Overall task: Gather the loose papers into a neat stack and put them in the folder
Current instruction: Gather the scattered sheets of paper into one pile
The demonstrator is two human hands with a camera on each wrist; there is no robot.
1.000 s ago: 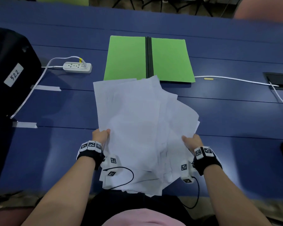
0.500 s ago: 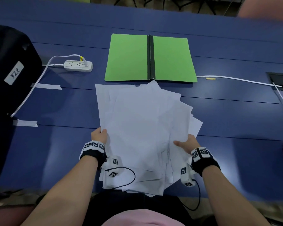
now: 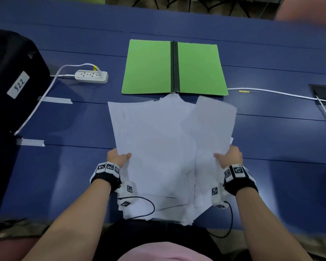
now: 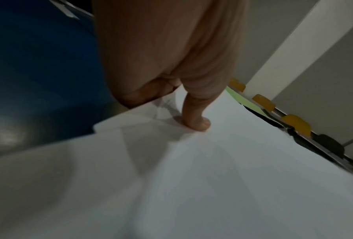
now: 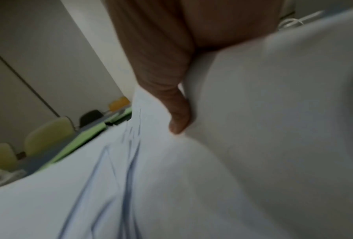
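Two hands grasping one untidy sheaf of white papers (image 3: 158,147), centre of the head view.

The left hand (image 3: 118,159) pinched the sheaf's left edge, thumb on top as the left wrist view showed; the right hand (image 3: 229,157) pinched the right edge, thumb pressed on the top sheet, fingers hidden beneath. The sheets lay fanned and misaligned, the lower ends overhanging the near edge of the blue table (image 3: 280,147); one sheet at right was blurred. The green folder (image 3: 149,66) lay open and flat in the upper centre, its near edge just touched by the sheaf's top corner. A white power strip (image 3: 91,76) sat at upper left, a white cable (image 3: 271,92) at right, a black case (image 3: 11,76) labelled 522 at far left.
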